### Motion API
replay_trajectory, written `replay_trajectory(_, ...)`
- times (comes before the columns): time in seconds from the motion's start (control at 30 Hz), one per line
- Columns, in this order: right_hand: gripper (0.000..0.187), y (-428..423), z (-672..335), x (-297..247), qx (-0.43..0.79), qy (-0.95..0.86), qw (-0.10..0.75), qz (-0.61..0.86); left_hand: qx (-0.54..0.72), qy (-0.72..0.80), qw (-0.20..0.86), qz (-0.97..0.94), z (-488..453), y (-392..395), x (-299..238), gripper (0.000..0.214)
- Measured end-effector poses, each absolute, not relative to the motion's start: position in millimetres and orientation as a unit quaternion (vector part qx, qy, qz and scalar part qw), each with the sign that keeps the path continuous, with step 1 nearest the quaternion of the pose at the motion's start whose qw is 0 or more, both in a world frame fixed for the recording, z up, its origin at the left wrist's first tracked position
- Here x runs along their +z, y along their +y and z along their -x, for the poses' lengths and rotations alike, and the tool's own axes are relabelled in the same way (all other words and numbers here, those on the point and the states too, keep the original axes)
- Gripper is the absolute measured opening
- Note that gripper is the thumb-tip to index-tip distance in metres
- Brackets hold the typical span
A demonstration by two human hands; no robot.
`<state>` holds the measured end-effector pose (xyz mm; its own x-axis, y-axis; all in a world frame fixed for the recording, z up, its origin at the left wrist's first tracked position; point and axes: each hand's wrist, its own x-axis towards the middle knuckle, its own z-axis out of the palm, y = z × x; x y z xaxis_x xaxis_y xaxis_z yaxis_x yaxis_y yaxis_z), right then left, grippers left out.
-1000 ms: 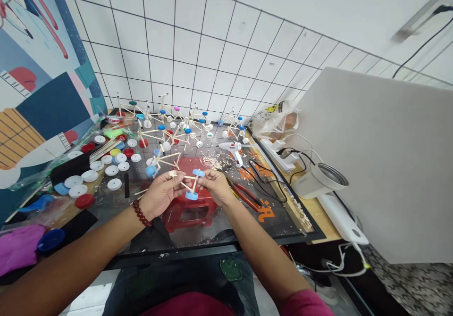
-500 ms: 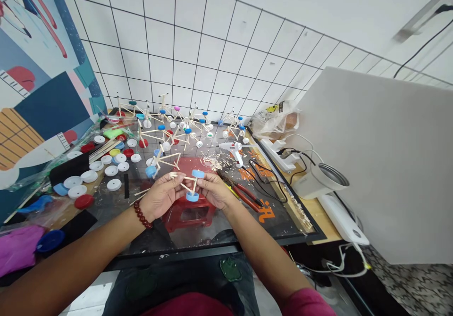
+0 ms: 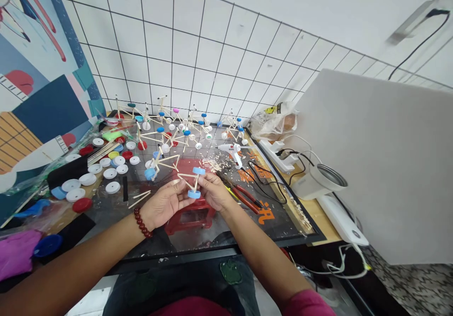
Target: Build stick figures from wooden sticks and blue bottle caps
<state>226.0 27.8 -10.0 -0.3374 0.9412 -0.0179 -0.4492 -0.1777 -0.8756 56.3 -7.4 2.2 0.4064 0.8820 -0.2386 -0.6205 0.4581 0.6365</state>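
A small model made of thin wooden sticks with two blue bottle caps [image 3: 194,194] is held above the glass table [image 3: 219,233]. My right hand [image 3: 212,191] pinches it from the right, fingers closed on the sticks near the caps. My left hand [image 3: 164,203], with a bead bracelet at the wrist, sits palm up just left of the model; its fingers are loosened and its fingertips touch the stick end. Several finished stick-and-cap models [image 3: 177,127] stand at the back of the table.
Loose white, red and blue caps [image 3: 95,170] lie at the left. A white glue gun [image 3: 231,151] and red-handled pliers [image 3: 244,195] lie right of my hands. A power strip [image 3: 279,153], cables and a white cup [image 3: 318,181] sit at the right.
My left hand has loosened and turned palm up, dropping slightly below the model. My right hand keeps its hold and has tilted the model a little.
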Motion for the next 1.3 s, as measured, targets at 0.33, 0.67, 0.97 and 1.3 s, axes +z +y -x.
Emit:
replay_trajectory(0.33,0.03,28,-226,-12,0.697,-0.421,0.496,0.302,0.419,0.29,0.826,-0.24,-60,-12,2,0.015)
replay_trajectory(0.67,0.023,27,-226,-10,0.728,-0.41,0.472,0.281,0.433,0.294,0.808,-0.273,-60,-12,2,0.029)
replay_trajectory(0.97,0.024,43,-256,2,0.656,-0.396,0.517,0.381,0.497,0.378,0.653,-0.429,-63,-9,1,0.04)
replay_trajectory(1.3,0.048,37,-269,10,0.703,-0.459,0.424,0.34,0.494,0.436,0.557,-0.506,-56,-2,-6,0.04)
